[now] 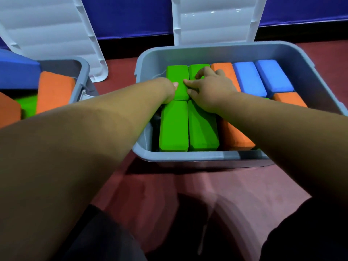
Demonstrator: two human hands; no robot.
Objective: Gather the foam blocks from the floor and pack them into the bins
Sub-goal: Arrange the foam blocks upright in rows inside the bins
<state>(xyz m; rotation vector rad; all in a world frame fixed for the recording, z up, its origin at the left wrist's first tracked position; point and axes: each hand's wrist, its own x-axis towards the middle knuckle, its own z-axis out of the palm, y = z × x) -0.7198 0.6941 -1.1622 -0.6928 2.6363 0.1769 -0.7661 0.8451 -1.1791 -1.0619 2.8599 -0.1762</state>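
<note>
A grey bin (pixel 293 53) in front of me holds several foam blocks: green ones on its left, orange (pixel 235 136) and blue (pixel 248 78) ones to the right. Both my hands are on the far-left green block (pixel 178 74). My left hand (pixel 167 89) holds its left edge, thumb on top. My right hand (pixel 209 89) rests on its right side and on the neighbouring green block (pixel 196 69), fingers bent over the tops. Two more green blocks (pixel 174 127) lie nearer to me.
A second grey bin (pixel 82 76) at the left holds orange (pixel 54 91), green and blue (pixel 17 70) blocks. Two white lids (pixel 52 29) lean against the blue wall behind the bins. Red floor mat (pixel 188 185) lies between me and the bins.
</note>
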